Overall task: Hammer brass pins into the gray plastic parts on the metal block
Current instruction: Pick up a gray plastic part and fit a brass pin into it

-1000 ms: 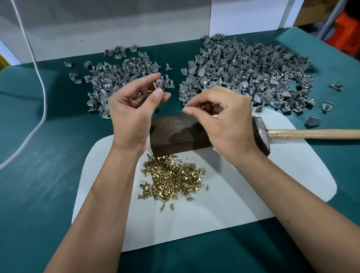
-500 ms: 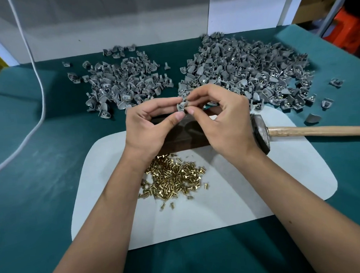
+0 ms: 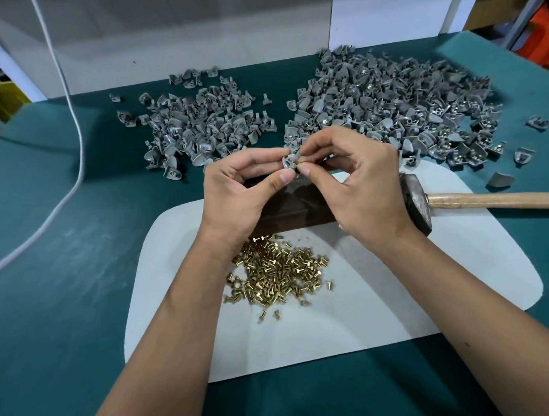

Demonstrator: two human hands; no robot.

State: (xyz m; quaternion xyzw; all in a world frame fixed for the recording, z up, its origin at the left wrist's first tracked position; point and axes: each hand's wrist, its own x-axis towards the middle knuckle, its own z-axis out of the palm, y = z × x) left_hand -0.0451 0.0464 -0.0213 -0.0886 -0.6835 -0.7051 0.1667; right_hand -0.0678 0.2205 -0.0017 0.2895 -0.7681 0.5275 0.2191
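The left hand [image 3: 235, 193] pinches a gray plastic part [image 3: 288, 160] above the metal block [image 3: 293, 211]. The right hand [image 3: 364, 192] pinches a brass pin [image 3: 297, 166] — its tip against the part.

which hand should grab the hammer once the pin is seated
Right. The hammer lies just beside the right hand; the left hand already pinches the gray part.

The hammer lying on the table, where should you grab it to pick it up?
Probably by the bare wooden handle, coming from the right. The hammer lies flat with its heavy head against the right hand, and the handle points away to the right with nothing on it.
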